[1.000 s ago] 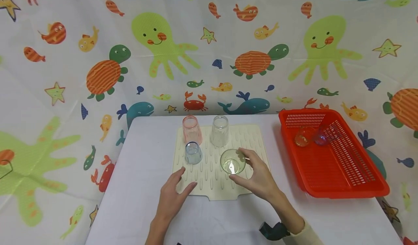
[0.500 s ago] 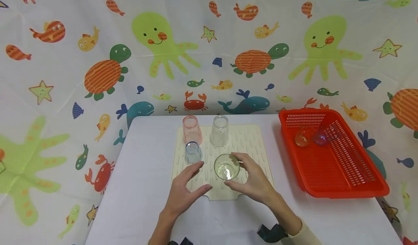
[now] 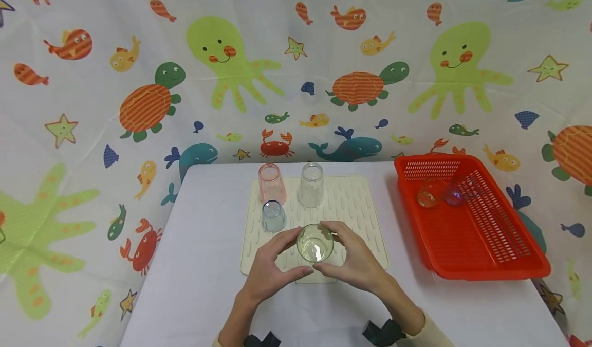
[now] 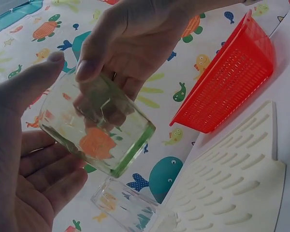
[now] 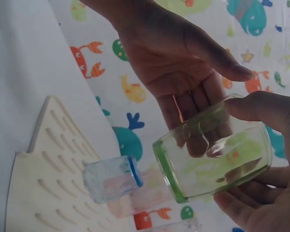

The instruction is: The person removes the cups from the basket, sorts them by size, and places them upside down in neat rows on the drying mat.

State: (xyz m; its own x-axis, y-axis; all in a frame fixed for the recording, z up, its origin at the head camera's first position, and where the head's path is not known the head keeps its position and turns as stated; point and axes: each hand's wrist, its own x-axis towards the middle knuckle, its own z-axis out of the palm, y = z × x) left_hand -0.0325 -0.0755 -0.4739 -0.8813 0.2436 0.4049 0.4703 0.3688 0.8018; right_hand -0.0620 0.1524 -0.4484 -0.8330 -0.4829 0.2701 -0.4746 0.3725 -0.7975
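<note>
A green-tinted drinking glass (image 3: 315, 243) is held above the near part of the cream drying mat (image 3: 353, 203), its mouth up and its thick base toward the mat. My right hand (image 3: 358, 262) pinches it from the right, thumb on the near side and fingers on the far side. My left hand (image 3: 270, 270) is at the glass's left, fingers extended along its side. The left thumb (image 5: 237, 70) is straight and appears apart from the rim. On the mat stand a small blue glass (image 3: 274, 217), a pink glass (image 3: 272, 185) and a clear glass (image 3: 311, 186).
To the right of the mat sits a red plastic basket (image 3: 476, 239). Inside it lie an orange-tinted glass (image 3: 429, 193) and a purple-tinted glass (image 3: 455, 195). A white cloth (image 3: 208, 223) covers the table, and a patterned curtain (image 3: 296, 74) hangs behind.
My right hand has brought the green glass left and nearer to me. My left hand has moved right, up to the glass. The other glasses stay put.
</note>
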